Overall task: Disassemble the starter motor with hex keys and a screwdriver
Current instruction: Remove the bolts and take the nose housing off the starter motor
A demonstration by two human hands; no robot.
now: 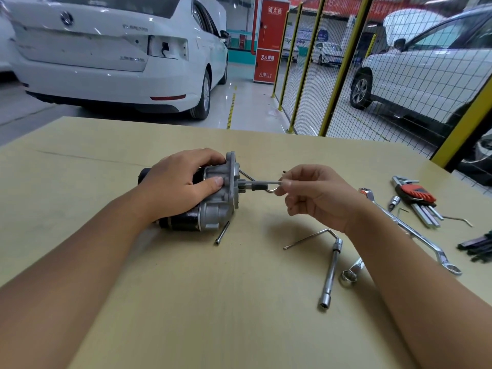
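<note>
Head cam: left hand (175, 182) clamps the starter motor (210, 198), right hand (311, 193) fingers pinch a hex key (266, 184). If it's seated crooked, it'll probably slip and round the bolt.

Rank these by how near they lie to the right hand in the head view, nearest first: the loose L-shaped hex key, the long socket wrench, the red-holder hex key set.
From the right hand:
1. Loose L-shaped hex key, on the table just below the wrist.
2. Long socket wrench, farther toward the person.
3. Red-holder hex key set, out to the right.
</note>
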